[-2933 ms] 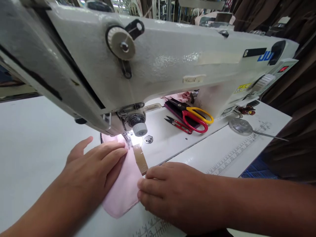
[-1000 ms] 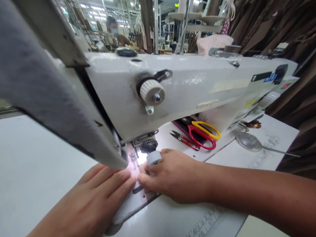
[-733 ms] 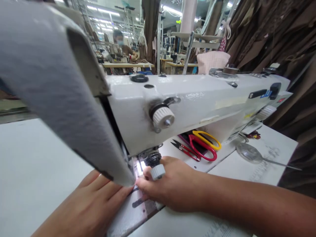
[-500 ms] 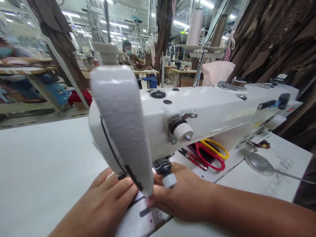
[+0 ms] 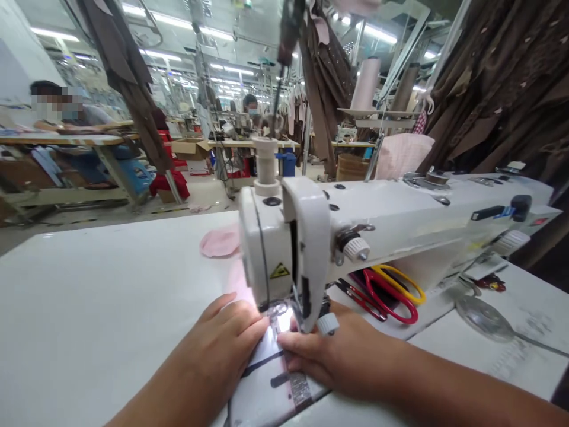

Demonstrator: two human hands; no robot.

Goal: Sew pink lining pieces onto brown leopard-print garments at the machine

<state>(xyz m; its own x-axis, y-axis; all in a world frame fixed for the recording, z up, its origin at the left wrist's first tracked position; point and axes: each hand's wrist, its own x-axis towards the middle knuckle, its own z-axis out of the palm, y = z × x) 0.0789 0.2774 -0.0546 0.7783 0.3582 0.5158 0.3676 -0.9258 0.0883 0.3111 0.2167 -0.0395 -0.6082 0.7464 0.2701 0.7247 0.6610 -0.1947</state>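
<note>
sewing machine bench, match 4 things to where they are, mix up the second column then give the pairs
Things:
1. pink fabric piece
2. red-handled scissors
3. cream thread cone
4. left hand

Places:
a. under the machine arm, next to the yellow-handled scissors
b. low at the front of the machine head, on its left side
c. rising above the machine head
d. lying on the white table, beyond the machine head's left side

Pairs: 1-d, 2-a, 3-c, 4-b
</note>
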